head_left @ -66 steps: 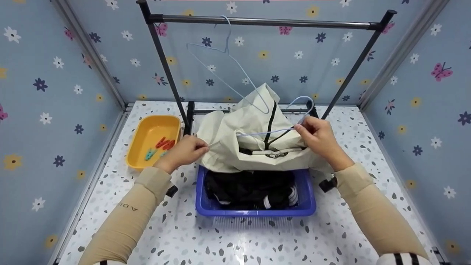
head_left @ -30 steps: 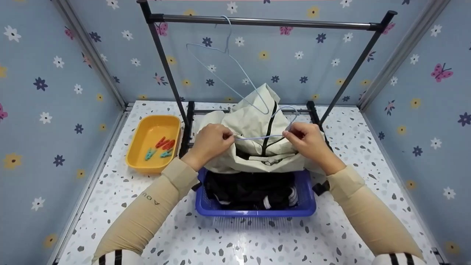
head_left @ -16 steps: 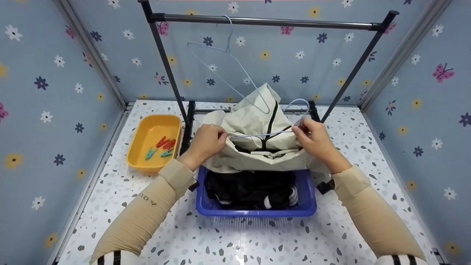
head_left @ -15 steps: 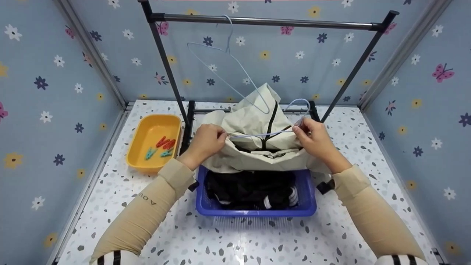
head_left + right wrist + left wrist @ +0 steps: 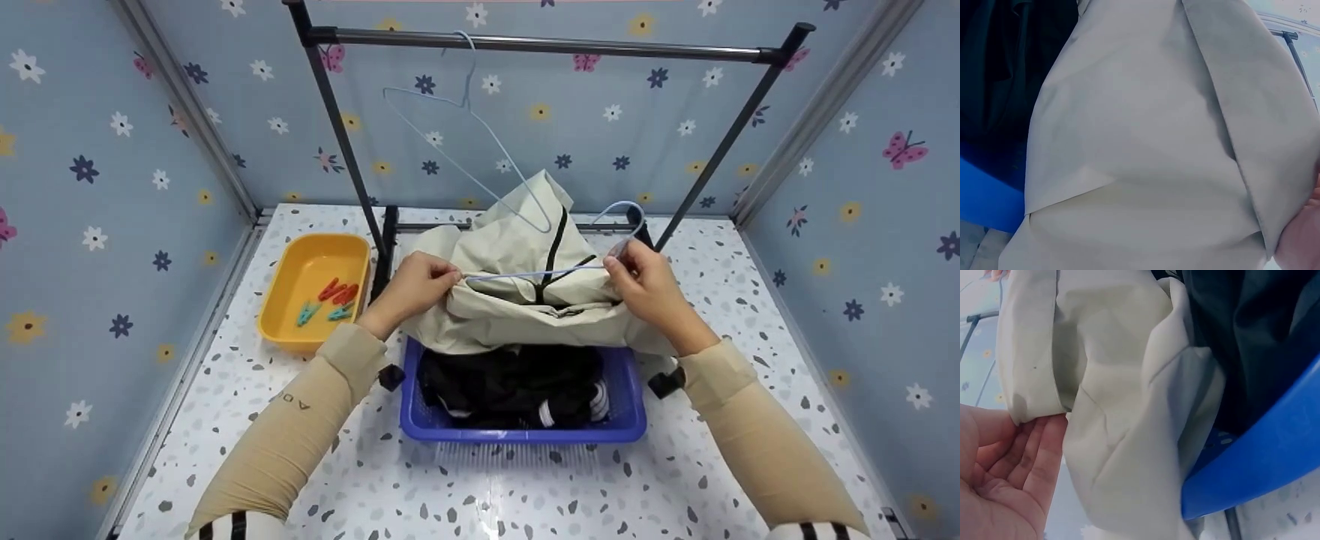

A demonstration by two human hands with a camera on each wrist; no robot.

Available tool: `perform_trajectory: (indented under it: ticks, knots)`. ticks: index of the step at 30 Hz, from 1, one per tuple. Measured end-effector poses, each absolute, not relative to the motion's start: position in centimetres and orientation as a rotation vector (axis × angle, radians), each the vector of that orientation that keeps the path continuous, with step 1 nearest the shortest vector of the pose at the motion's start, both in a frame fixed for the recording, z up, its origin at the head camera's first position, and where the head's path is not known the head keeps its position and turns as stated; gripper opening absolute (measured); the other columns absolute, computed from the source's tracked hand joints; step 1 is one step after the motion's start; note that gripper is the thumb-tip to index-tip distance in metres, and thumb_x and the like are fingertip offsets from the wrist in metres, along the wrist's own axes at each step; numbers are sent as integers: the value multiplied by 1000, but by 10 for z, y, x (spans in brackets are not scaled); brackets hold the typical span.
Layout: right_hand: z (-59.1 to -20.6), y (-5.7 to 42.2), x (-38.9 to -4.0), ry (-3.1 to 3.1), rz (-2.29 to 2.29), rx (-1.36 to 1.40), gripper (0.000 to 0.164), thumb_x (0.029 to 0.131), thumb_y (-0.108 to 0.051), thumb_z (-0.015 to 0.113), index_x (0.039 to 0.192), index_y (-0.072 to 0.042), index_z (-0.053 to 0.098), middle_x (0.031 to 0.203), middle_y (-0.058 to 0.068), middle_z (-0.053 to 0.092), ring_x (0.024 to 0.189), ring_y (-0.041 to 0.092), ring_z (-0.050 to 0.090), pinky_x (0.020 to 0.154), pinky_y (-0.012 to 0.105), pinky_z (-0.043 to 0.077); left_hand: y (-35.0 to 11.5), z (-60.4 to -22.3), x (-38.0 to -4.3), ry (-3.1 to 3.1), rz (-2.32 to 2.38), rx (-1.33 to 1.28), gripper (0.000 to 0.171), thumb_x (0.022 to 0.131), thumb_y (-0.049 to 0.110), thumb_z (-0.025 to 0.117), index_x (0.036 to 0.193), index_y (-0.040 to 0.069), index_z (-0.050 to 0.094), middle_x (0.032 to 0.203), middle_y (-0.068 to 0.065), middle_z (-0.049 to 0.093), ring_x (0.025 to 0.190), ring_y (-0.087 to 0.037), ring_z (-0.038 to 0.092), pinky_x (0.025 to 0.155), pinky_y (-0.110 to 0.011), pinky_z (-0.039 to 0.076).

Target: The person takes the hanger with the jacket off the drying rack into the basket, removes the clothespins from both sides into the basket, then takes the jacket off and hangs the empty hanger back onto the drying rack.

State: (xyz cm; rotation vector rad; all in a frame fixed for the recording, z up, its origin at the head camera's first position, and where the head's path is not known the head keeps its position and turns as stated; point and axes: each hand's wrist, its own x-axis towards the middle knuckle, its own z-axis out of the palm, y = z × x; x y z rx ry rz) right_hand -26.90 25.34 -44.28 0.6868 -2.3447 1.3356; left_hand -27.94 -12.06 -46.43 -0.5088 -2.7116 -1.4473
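A cream garment [image 5: 510,326] with black trim lies bunched over the back of a blue basket [image 5: 525,435]. My left hand [image 5: 416,289] pinches the garment's edge at its left side; the left wrist view shows thumb and fingers meeting on the folded edge of the cloth. My right hand [image 5: 649,281] grips a light blue wire hanger [image 5: 525,274] below its hook, which sticks up behind the fingers. The hanger's bar runs leftward across the garment's opening, and its left end is hidden near the left fingertips. In the right wrist view, cream cloth hides most of the right hand [image 5: 1300,239].
Black clothes [image 5: 510,382] with white stripes lie in the basket. A yellow tub [image 5: 300,285] with several red and green clothespins stands at left. Behind, a black clothes rack [image 5: 555,45] carries another blue hanger [image 5: 487,127], which overlaps the garment. Flowered walls enclose the speckled surface.
My left hand has moved in toward the hanger bar, then slightly back left along the cloth edge. The right hand and hanger shifted left and returned right. The garment's opening has narrowed.
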Motion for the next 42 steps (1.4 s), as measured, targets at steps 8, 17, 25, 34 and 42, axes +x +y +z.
perform_trajectory:
  ticks: [8,17,25,34,42]
  knots:
    - [-442,252,-267,-2332,1362,682,8,101,8,64,94,11,64,74,0,55,64,-1,48,58,13,38,-125,-473,-282,-2690,-1816,-453,23,106,6,66,111,-10,80,83,1,76,69,-4,63,66,-17,55]
    - [-442,253,-268,-2294,1490,592,12,104,4,62,97,13,63,76,-7,55,66,2,49,60,16,41,-127,-485,-278,-2686,-1827,-523,23,106,8,66,110,-9,81,82,5,75,71,-5,62,68,-16,53]
    - [-430,248,-269,-2355,1518,618,16,106,2,62,95,14,64,76,-9,63,67,2,55,62,16,46,-131,-496,-273,-2701,-1636,-676,20,105,14,70,112,1,84,108,-15,82,83,-6,64,79,-21,52]
    - [-410,227,-274,-2410,1621,634,11,108,-1,60,102,6,64,72,-2,59,57,6,49,54,19,43,-141,-496,-267,-2712,-1584,-753,21,103,16,75,117,3,83,110,-14,81,90,-10,68,86,-25,56]
    - [-390,204,-279,-2426,1587,673,12,108,0,57,100,6,65,79,-3,60,70,7,53,66,20,44,-143,-499,-262,-2739,-1433,-894,25,96,15,82,118,3,82,116,-15,77,107,-28,71,98,-44,59]
